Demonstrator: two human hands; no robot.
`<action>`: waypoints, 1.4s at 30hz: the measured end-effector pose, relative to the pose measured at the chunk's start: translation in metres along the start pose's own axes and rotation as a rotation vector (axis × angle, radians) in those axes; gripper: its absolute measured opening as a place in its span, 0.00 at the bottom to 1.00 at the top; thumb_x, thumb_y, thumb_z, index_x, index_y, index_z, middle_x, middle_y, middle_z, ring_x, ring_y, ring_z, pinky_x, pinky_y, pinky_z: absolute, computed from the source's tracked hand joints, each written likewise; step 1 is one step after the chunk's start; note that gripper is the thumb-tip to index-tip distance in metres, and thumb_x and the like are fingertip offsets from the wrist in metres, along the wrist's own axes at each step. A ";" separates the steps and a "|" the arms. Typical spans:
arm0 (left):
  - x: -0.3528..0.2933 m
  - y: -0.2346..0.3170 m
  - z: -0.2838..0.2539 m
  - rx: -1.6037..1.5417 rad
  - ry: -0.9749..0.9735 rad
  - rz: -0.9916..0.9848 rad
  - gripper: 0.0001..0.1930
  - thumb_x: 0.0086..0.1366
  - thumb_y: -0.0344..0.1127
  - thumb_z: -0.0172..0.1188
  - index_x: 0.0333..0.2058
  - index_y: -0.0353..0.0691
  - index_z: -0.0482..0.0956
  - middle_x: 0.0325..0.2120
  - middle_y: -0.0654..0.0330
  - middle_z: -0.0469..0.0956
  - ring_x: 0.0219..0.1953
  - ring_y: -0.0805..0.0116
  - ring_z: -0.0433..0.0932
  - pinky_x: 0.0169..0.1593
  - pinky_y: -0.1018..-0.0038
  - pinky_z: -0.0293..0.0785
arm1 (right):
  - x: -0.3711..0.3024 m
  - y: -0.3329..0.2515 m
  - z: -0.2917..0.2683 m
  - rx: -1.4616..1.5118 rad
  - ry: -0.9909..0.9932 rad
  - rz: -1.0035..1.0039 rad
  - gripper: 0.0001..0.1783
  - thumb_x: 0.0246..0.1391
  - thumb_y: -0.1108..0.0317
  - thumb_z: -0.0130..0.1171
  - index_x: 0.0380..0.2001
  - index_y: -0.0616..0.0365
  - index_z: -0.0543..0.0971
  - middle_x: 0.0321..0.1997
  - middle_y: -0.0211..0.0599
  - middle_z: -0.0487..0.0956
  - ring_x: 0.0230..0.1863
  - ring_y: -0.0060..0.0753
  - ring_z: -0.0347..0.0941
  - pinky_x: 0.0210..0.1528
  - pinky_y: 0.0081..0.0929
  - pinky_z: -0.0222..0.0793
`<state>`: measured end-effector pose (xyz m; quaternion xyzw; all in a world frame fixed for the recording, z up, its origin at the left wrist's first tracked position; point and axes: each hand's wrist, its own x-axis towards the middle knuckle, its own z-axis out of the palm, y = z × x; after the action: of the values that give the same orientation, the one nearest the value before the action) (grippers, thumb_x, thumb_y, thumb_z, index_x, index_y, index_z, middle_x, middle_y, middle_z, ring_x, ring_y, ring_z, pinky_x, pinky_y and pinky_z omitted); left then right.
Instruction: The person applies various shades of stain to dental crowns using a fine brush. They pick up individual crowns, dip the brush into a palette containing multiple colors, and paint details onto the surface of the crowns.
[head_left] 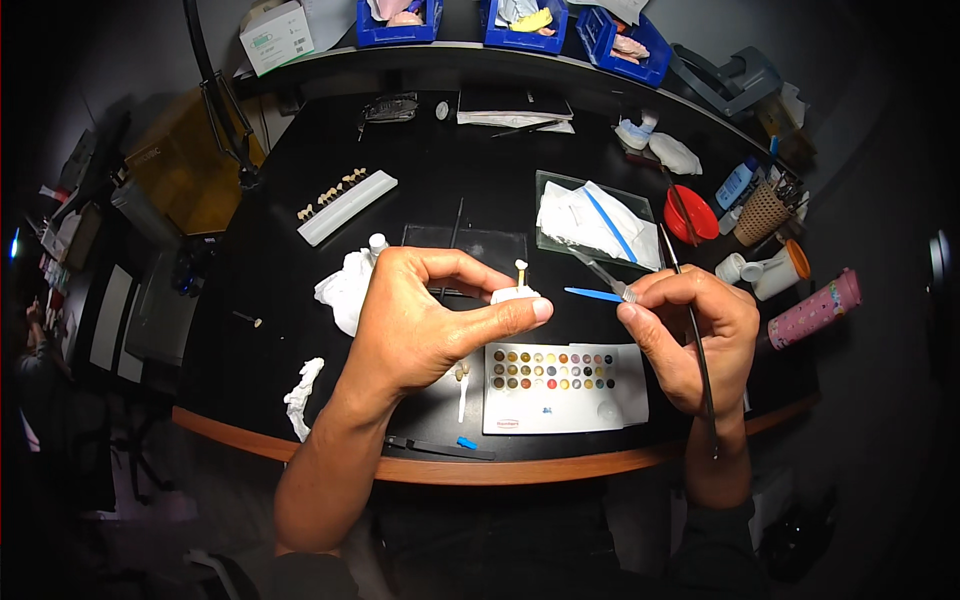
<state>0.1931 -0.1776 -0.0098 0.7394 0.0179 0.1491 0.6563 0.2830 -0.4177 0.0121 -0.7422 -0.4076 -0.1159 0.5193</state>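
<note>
My left hand (425, 315) pinches a small white block (512, 295) between thumb and fingers. From the block rises a short yellowish peg with a tiny white tooth crown (521, 265) on top. Across from it, my right hand (700, 330) is closed on a long thin dark paintbrush (693, 330), slanting across the fingers. The same hand also grips a blue pointed piece (595, 294) and a pale tapering piece (600, 272), spread apart like tweezers; whether they are joined is hidden. Their tips are apart from the crown. Below lies a white palette card (545, 410) with rows of coloured dots.
A white shade-guide holder (350, 208) carries several tooth tabs. Behind my hands lie a glass slab (550, 190) with white tissue, a red bowl (690, 214) and a brush basket (763, 215). A pink bottle (815, 310) stands right; crumpled tissue (342, 290) lies left.
</note>
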 end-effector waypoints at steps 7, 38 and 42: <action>0.003 -0.005 0.000 0.127 0.079 0.089 0.13 0.51 0.32 0.82 0.30 0.31 0.89 0.26 0.57 0.87 0.29 0.75 0.83 0.39 0.79 0.77 | 0.004 0.001 0.019 -0.169 -0.006 -0.369 0.07 0.43 0.83 0.72 0.28 0.64 0.86 0.27 0.42 0.85 0.22 0.25 0.80 0.22 0.19 0.71; 0.003 -0.005 -0.001 0.179 0.047 0.042 0.14 0.48 0.33 0.84 0.30 0.32 0.90 0.26 0.57 0.87 0.30 0.76 0.83 0.39 0.80 0.76 | 0.001 0.008 0.026 -0.257 -0.016 -0.403 0.07 0.41 0.81 0.72 0.27 0.62 0.86 0.24 0.38 0.84 0.18 0.24 0.77 0.18 0.17 0.65; 0.003 -0.006 -0.001 0.176 0.047 0.042 0.14 0.48 0.33 0.84 0.30 0.31 0.89 0.27 0.57 0.88 0.30 0.76 0.83 0.39 0.80 0.76 | 0.001 0.010 0.027 -0.241 -0.011 -0.408 0.06 0.41 0.81 0.72 0.27 0.62 0.86 0.24 0.39 0.84 0.18 0.24 0.77 0.17 0.18 0.65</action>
<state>0.1971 -0.1754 -0.0151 0.7907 0.0307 0.1780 0.5849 0.2839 -0.3954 -0.0057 -0.7019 -0.5351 -0.2621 0.3904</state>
